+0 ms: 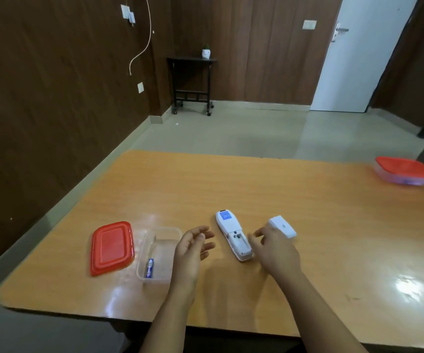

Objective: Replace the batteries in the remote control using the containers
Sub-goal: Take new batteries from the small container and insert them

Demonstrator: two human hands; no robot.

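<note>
Right hand (273, 247), perhaps against battery cover (283, 226)

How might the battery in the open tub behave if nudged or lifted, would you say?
The battery is a small cylinder lying on its side, so it probably rolls across the smooth tub floor. Being thin, it likely needs a fingertip pinch.

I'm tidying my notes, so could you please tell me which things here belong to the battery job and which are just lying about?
Job: remote control, detached battery cover, open container holding one battery, its red lid, closed container.
Lying about: side table, potted plant, dangling cable, door.
</note>
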